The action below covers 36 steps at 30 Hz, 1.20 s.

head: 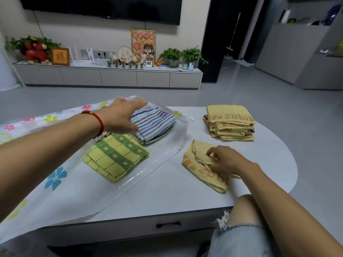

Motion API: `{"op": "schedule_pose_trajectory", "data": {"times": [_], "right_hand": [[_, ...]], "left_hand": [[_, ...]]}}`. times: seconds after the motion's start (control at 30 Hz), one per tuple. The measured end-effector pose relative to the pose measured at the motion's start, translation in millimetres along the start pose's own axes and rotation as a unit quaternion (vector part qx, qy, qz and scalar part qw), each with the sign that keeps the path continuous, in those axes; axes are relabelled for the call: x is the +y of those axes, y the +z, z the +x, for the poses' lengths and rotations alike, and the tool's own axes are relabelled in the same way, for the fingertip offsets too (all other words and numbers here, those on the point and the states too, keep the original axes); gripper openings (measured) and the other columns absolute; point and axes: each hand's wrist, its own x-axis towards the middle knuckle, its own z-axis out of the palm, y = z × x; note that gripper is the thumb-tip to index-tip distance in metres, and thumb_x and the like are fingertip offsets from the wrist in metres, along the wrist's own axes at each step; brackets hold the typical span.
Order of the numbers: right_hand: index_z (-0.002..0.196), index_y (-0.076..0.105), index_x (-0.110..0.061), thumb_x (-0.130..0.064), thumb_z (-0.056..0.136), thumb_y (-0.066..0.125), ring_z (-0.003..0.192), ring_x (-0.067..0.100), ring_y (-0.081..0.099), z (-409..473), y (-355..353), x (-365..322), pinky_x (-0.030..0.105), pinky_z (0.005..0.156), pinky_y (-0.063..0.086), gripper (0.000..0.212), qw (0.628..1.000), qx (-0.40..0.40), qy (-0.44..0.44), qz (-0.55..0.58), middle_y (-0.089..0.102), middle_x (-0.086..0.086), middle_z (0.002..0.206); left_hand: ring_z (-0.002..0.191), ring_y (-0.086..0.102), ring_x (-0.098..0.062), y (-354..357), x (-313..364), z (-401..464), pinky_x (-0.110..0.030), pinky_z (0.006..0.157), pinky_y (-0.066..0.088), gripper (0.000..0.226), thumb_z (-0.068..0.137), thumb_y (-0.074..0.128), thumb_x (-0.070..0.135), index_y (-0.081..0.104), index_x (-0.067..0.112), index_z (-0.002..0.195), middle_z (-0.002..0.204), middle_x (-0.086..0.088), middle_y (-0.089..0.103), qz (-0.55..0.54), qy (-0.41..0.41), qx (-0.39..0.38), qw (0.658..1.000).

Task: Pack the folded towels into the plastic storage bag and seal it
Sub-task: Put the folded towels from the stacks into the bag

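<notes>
Your right hand, nearest you, pinches a fold of the loose yellow towel, which lies just right of the plastic storage bag. Your left hand, fingers spread and holding nothing, rests on the bag's upper film over the striped towel; the green checked towel sits nearer you inside the bag's mouth. A yellow stack waits right of the bag, farther off. You seem mid-packing: next, lift the film and slide the yellow towel in.
</notes>
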Motion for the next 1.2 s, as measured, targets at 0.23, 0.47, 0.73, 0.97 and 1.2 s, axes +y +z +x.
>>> {"op": "schedule_pose_trajectory", "data": {"times": [0.23, 0.47, 0.73, 0.97, 1.2], "right_hand": [[0.132, 0.056, -0.025, -0.038, 0.078, 0.073, 0.110, 0.022, 0.057, 3, 3, 6, 0.030, 0.086, 0.045, 0.058, 0.999, -0.023, -0.036, 0.013, 0.052, -0.003, 0.110], [0.114, 0.070, -0.023, -0.019, 0.084, 0.067, 0.094, 0.020, 0.062, -2, 9, 14, 0.035, 0.081, 0.052, 0.031, 0.994, 0.076, -0.038, 0.067, 0.067, -0.002, 0.101], [0.083, 0.073, -0.022, -0.055, 0.080, 0.055, 0.068, 0.012, 0.059, -16, -28, -33, 0.029, 0.059, 0.042, 0.037, 0.986, 0.083, -0.108, 0.101, 0.068, -0.006, 0.074], [0.153, 0.041, -0.023, -0.037, 0.093, 0.063, 0.135, 0.030, 0.050, 24, 4, -1, 0.045, 0.110, 0.043, 0.065, 0.989, -0.002, 0.101, 0.110, 0.051, 0.008, 0.149], [0.108, 0.075, -0.013, -0.046, 0.082, 0.079, 0.098, 0.024, 0.070, 23, -34, -1, 0.042, 0.089, 0.057, 0.042, 0.984, -0.123, 0.075, 0.102, 0.074, 0.004, 0.111]], "left_hand": [[0.146, 0.016, -0.030, -2, -1, -2, -0.054, 0.118, 0.024, 0.091, 0.087, 0.070, 0.028, 0.012, 0.032, 0.157, 0.164, 0.006, 0.020, -0.003, -0.001, -0.001, 1.000], [0.147, 0.015, -0.030, -3, 0, -2, -0.054, 0.119, 0.024, 0.091, 0.087, 0.069, 0.026, 0.012, 0.032, 0.157, 0.164, 0.007, 0.019, -0.004, 0.001, -0.004, 1.000], [0.147, 0.016, -0.029, -3, -3, 1, -0.052, 0.116, 0.026, 0.092, 0.087, 0.070, 0.029, 0.011, 0.033, 0.157, 0.163, 0.008, 0.021, -0.001, 0.002, 0.004, 1.000], [0.147, 0.016, -0.030, -3, -1, 0, -0.052, 0.117, 0.025, 0.090, 0.088, 0.069, 0.028, 0.012, 0.032, 0.158, 0.165, 0.007, 0.016, 0.000, -0.002, -0.004, 1.000], [0.146, 0.017, -0.029, -9, 0, -1, -0.051, 0.117, 0.023, 0.091, 0.088, 0.070, 0.029, 0.011, 0.031, 0.158, 0.162, 0.005, 0.025, -0.004, 0.000, 0.000, 1.000]]}}
